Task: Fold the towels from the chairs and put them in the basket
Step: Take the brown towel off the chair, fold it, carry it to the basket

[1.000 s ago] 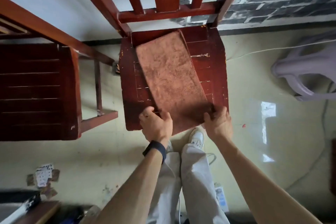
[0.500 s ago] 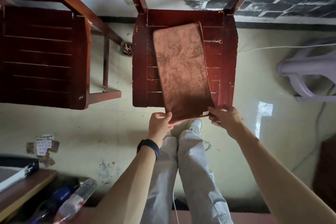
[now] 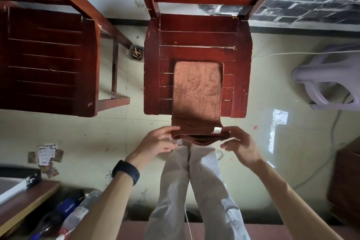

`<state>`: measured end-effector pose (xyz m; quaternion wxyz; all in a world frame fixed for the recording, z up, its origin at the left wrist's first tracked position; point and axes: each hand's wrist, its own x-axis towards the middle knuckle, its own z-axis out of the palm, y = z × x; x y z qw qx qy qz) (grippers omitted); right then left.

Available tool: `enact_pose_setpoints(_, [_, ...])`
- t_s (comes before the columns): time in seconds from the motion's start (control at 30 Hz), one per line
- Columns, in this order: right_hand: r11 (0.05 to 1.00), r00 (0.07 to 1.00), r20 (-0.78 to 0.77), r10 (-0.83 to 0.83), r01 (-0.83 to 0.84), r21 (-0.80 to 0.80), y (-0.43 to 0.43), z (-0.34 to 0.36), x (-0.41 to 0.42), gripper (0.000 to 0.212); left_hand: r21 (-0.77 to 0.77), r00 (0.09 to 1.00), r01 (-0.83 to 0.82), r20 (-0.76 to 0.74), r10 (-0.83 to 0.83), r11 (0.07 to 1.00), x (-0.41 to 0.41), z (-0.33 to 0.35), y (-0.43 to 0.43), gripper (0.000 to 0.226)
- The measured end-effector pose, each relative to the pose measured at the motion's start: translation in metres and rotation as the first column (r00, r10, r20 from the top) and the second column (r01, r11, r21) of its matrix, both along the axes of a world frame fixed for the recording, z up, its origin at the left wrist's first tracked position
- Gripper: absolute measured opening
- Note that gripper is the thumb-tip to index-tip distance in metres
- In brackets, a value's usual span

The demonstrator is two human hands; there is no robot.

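Observation:
A brown folded towel [image 3: 196, 91] lies lengthwise on the seat of the red wooden chair [image 3: 196, 41] in front of me, its near end hanging past the seat's front edge. My left hand [image 3: 159, 142] grips the near left corner of the towel. My right hand [image 3: 241, 145] holds the near right corner, next to a small white label. The near end shows several stacked layers between my hands. No basket is in view.
A second red wooden chair [image 3: 46, 60] stands to the left. A pale plastic stool [image 3: 329, 78] lies at the right, with a white cable on the floor. Playing cards [image 3: 45, 155] are scattered at the left. A wooden table edge [image 3: 25, 202] and plastic bottles [image 3: 78, 214] are bottom left.
Both hands have pulled the towel toward me, so it now covers only the front half of the seat and its near end is off the edge. The towel has straightened.

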<state>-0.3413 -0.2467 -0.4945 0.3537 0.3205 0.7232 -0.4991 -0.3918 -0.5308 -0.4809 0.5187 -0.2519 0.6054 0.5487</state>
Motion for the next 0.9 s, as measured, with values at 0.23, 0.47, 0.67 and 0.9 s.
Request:
enact_pose_setpoints(0.23, [0.977, 0.958, -0.209, 0.197, -0.173, 0.127, 0.013, -0.028, -0.096, 0.007, -0.357, 0.869, 0.149, -0.398, -0.294, 0.922, -0.078, -0.037, 0.008, 0.011])
enact_pose_setpoints(0.47, [0.980, 0.959, -0.285, -0.007, 0.064, 0.189, -0.003, -0.082, -0.152, 0.026, -0.383, 0.857, -0.090, -0.500, -0.124, 0.919, -0.139, -0.099, 0.038, 0.032])
enact_pose_setpoints(0.67, [0.955, 0.953, -0.304, -0.002, 0.092, 0.282, -0.008, -0.105, -0.170, 0.032, -0.484, 0.832, -0.126, -0.527, -0.173, 0.866, -0.156, -0.123, 0.057, 0.036])
enact_pose_setpoints(0.9, [0.911, 0.951, -0.303, 0.064, 0.068, 0.407, -0.012, -0.114, -0.179, 0.035, -0.676, 0.760, -0.010, -0.484, -0.433, 0.737, -0.164, -0.132, 0.062, 0.040])
